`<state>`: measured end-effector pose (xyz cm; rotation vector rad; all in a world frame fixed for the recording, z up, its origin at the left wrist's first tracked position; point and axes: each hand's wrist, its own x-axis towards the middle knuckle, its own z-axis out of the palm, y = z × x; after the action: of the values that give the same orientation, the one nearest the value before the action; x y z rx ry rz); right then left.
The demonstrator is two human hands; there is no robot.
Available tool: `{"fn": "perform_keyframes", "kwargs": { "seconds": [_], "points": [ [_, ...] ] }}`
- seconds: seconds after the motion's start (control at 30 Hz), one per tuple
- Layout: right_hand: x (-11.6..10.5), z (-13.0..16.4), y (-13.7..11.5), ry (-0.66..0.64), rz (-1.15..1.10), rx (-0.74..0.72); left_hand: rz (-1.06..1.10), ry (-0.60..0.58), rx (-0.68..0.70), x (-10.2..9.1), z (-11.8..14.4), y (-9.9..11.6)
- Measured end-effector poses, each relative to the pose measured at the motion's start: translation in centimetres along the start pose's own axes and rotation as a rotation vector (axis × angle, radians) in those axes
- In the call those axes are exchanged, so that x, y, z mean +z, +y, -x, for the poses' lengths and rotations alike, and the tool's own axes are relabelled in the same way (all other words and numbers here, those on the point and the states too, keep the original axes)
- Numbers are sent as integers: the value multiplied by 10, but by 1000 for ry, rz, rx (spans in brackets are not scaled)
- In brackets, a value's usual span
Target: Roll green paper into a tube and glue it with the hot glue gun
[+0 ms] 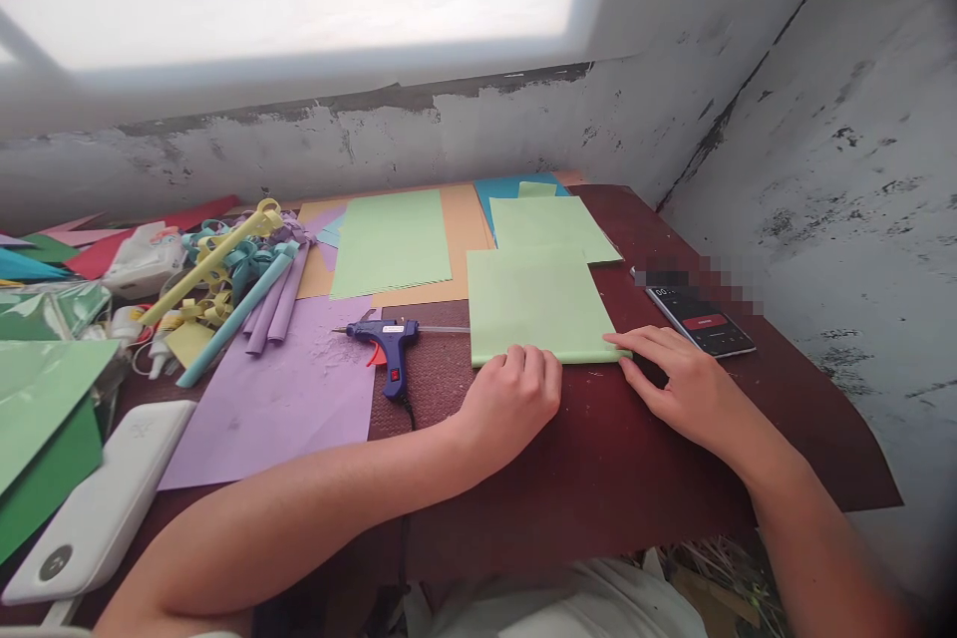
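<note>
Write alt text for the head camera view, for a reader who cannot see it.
Two bare hands press the near edge of a light green paper sheet on a dark red table: the left hand at its left, the right hand at its right corner. A blue glue gun lies left, a phone right.

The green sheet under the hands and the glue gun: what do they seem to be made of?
The green sheet looks like thin matte paper: it lies flat, and its near edge is rolled or folded under the left hand and right hand. The glue gun seems to be blue moulded plastic with a slight shine, a red trigger and a thin metal-looking nozzle.
</note>
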<state>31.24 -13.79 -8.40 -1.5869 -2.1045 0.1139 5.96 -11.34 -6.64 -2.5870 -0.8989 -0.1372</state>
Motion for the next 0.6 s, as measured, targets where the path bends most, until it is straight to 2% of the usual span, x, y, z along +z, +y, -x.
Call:
{"fn": "perform_keyframes", "kwargs": {
  "seconds": [0.27,0.6],
  "points": [
    [-1,-2,-9,65,2,-46,-9,-35,5,1,-1,-2],
    [4,-12,-7,-23,11,-74,13,-86,-8,4,-6,-7]
  ]
}}
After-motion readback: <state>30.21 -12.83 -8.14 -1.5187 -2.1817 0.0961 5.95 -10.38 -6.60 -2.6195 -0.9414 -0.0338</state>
